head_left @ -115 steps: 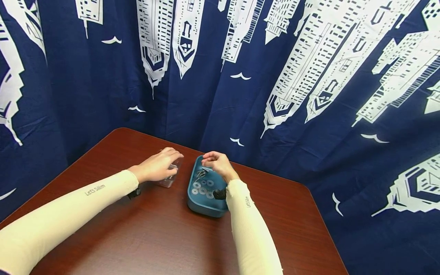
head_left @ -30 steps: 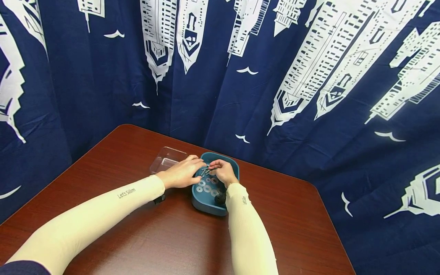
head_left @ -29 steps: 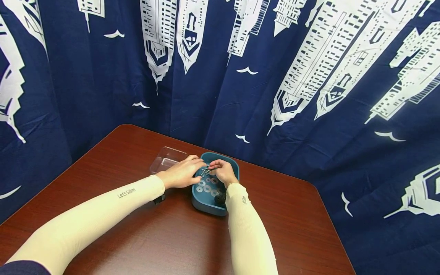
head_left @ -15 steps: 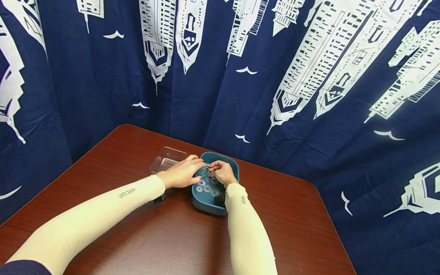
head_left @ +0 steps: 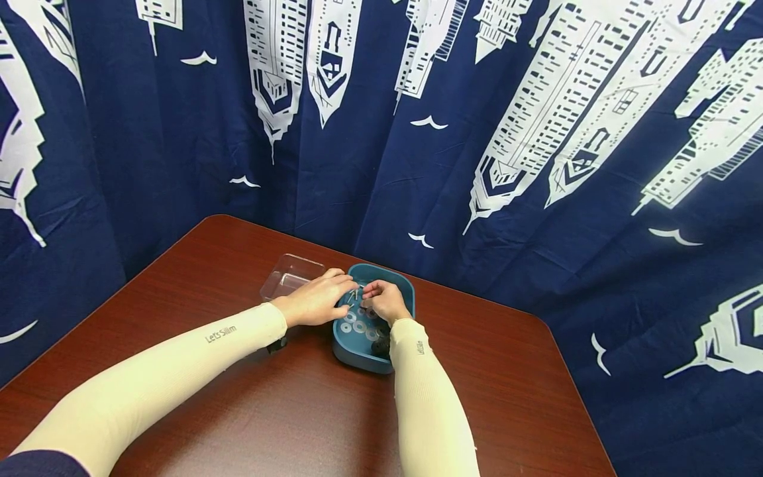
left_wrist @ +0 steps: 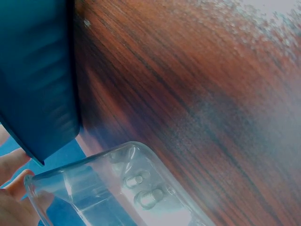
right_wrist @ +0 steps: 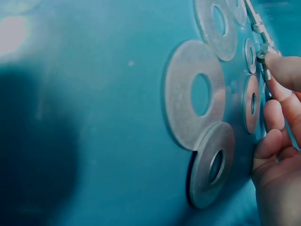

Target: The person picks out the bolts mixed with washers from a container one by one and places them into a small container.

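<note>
My left hand (head_left: 318, 298) rests over the left rim of a blue tray (head_left: 357, 361), fingers and thumb spread apart; in the left wrist view its fingers (left_wrist: 11, 162) show past the tray's edge. Inside the tray, my right hand (head_left: 387, 301) bends down over a cluster of bolts (head_left: 353, 296). Its thumb and forefinger pinch a bolt (right_wrist: 263, 51) by its head in the right wrist view, with the shank partly hidden. Flat round washers (right_wrist: 193, 94), several of them, lie on the tray floor beside that hand.
Left of the tray stands a clear plastic box (head_left: 286, 275), partly behind the left hand. Small metal pieces (left_wrist: 148, 197) show in it in the left wrist view. A brown wooden table (head_left: 286, 411) carries everything, with a blue printed curtain (head_left: 357, 185) behind.
Since the oldest frame, my left hand has moved right from the clear box to the tray's rim. My right hand has lowered among the bolts, where its fingers have shifted slightly.
</note>
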Action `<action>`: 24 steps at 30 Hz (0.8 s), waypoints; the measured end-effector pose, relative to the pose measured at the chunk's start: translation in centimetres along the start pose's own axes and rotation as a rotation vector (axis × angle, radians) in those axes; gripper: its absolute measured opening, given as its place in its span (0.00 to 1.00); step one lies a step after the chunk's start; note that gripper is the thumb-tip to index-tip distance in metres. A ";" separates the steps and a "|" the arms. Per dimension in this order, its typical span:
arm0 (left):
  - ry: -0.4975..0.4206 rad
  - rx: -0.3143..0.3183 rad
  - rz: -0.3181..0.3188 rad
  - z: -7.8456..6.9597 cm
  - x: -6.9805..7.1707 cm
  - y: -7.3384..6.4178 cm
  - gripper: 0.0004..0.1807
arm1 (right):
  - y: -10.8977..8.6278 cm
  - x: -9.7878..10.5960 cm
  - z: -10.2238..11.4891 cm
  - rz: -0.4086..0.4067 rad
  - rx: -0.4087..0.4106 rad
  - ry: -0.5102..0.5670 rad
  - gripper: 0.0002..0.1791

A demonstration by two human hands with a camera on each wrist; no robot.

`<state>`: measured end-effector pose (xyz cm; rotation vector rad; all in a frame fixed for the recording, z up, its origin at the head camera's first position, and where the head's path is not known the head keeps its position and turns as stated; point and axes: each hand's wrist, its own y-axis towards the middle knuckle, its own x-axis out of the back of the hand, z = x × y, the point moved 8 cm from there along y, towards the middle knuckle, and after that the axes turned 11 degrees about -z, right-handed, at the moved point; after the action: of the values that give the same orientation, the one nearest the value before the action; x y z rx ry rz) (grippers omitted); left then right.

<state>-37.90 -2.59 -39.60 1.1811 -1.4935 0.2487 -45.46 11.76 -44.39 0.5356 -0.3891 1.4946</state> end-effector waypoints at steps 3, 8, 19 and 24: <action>0.009 -0.004 0.001 0.0 0.0 0.0 0.28 | 0.1 -0.2 -0.2 0.000 0.007 -0.027 0.11; 0.023 -0.015 0.000 -0.1 0.0 0.1 0.28 | -0.1 -0.3 0.2 0.020 0.019 -0.026 0.13; 0.037 -0.024 -0.003 -0.3 0.0 0.1 0.28 | 0.1 -0.8 0.0 0.014 0.029 -0.017 0.13; 0.030 -0.029 -0.023 -0.4 0.1 0.2 0.27 | 0.2 -0.9 0.0 0.018 0.020 -0.021 0.12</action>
<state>-37.76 -2.28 -39.29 1.1662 -1.4525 0.2280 -45.71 11.04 -44.84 0.5656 -0.3969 1.5124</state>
